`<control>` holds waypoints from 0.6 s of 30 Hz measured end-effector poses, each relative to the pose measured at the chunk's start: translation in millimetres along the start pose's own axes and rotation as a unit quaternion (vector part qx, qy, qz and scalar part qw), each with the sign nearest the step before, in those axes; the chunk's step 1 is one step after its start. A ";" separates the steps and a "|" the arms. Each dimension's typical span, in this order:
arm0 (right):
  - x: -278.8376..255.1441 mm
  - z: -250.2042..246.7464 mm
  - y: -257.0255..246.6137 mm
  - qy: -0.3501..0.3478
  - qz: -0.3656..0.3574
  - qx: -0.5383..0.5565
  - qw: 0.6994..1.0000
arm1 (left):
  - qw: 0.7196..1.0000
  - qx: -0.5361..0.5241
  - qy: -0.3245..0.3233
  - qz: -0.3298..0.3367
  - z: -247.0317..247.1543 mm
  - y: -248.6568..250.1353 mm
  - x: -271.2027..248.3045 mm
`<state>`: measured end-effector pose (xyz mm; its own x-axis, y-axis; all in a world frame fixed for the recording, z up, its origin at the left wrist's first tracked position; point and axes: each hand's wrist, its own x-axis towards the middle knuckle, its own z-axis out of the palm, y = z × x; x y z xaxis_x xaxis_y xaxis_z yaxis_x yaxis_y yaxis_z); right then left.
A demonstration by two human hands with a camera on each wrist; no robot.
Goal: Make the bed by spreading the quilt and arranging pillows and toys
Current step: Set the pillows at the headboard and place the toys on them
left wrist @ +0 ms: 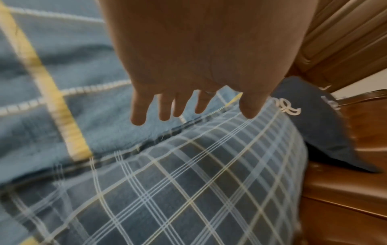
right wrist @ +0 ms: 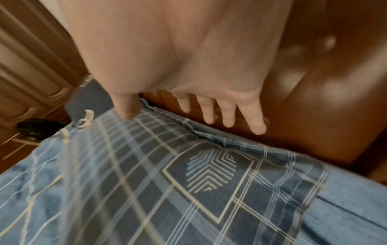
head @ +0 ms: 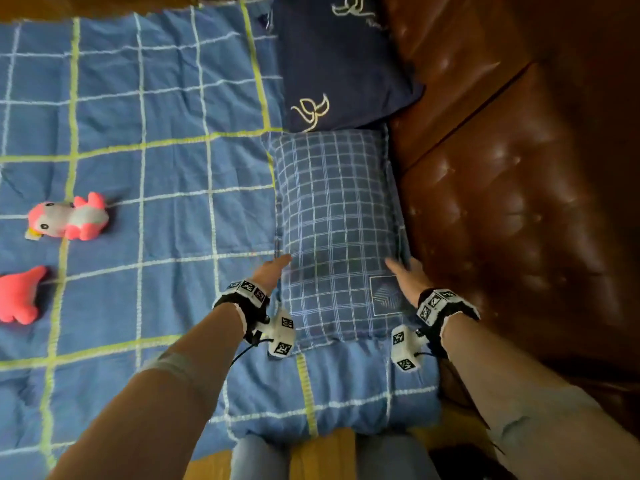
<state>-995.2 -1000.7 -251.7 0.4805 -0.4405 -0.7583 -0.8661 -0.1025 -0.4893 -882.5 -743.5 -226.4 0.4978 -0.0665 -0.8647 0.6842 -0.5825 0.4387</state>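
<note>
Person's bare forearms, black wrist straps point(head: 242, 306) edged in white, each carrying white cube-shaped camera mounts point(head: 281, 336) printed with black square marker patterns, thin black cables point(head: 242, 353), blue trouser legs point(head: 258, 459) below.

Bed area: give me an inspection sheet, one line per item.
Surface: blue checked quilt spread over the bed, lightly wrinkled.
Job's things: plaid pillow against the brown headboard; dark navy pillow beyond it, their ends meeting; two pink plush toys lying on the quilt, apart from the pillows.
Clutter: nothing seen.
Hands: left hand and right hand open, fingers straight, at the plaid pillow's two long sides; contact unclear.
Cables: thin black cable at the left wrist unit.
Surroundings: wooden panelling, wooden floor.
</note>
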 end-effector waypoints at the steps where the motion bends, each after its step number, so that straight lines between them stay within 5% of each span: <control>1: 26.2 2.7 11.2 -0.006 0.019 0.025 0.999 | 1.000 -0.020 -0.012 -0.015 11.2 -3.2 19.1; 5: 71.2 43.1 27.0 -0.146 0.091 0.128 0.977 | 0.976 -0.178 -0.079 -0.100 60.7 -26.8 84.1; 8: 81.5 78.4 16.4 -0.253 0.068 0.100 0.960 | 0.953 -0.238 -0.145 -0.116 87.0 -36.6 94.8; 14: 78.5 20.3 -26.7 -0.236 0.086 0.072 0.965 | 0.972 -0.153 -0.122 -0.131 31.7 5.5 75.4; 18: 97.5 -20.4 -85.0 -0.089 0.051 0.070 0.992 | 0.984 -0.129 -0.012 -0.122 -18.5 56.9 86.7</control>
<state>-877.6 -1053.2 -275.2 0.4194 -0.2757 -0.8649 -0.8897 0.0645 -0.4520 -790.6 -767.5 -271.9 0.2906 0.0289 -0.9564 0.8962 -0.3584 0.2615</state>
